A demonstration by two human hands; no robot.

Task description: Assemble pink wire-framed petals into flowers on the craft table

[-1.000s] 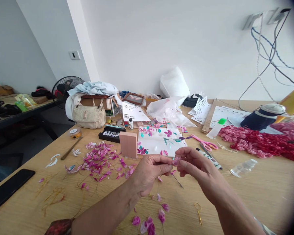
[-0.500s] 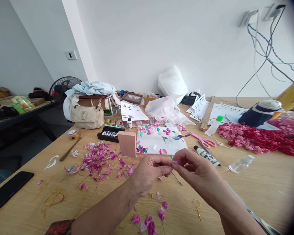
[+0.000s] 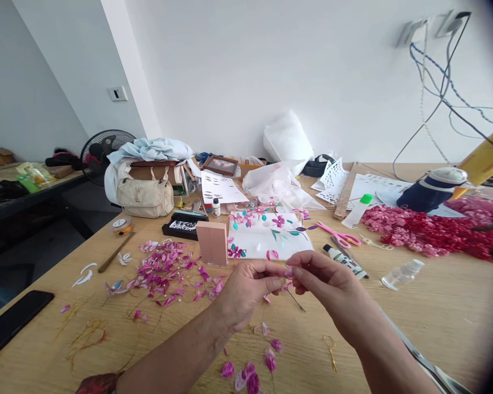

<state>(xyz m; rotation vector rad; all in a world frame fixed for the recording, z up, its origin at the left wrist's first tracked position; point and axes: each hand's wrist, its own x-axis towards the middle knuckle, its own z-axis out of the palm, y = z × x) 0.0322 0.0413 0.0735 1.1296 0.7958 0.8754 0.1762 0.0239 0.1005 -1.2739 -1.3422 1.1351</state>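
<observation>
Pink petal piece, small, on a thin wire stem: pinched between the fingertips of our left hand and right hand, raised just above the tabletop. Both sets of fingers are pressed together on the piece, thumbs against forefingers, the hands meeting tip to tip; the stem trails down and away below the right fingers.

Handling, as we judge it: keep the pinch light so the petal does not crease; steady the stem with the left fingers and let the right ones do the shaping; work low over the wood so a dropped piece stays near.

Items about the fingers:
- Loose pink petals, just below the left wrist.
- Larger scatter of petals, to the left of the left fingers.
- Wooden block, upright, just beyond the left fingers.
- White board with painted flowers, directly beyond both hands.
- Pink scissors and glue tube, beyond the right fingers.
- Small gold snips, near the right forearm.
- Red petal heap, well off to the right.
</observation>
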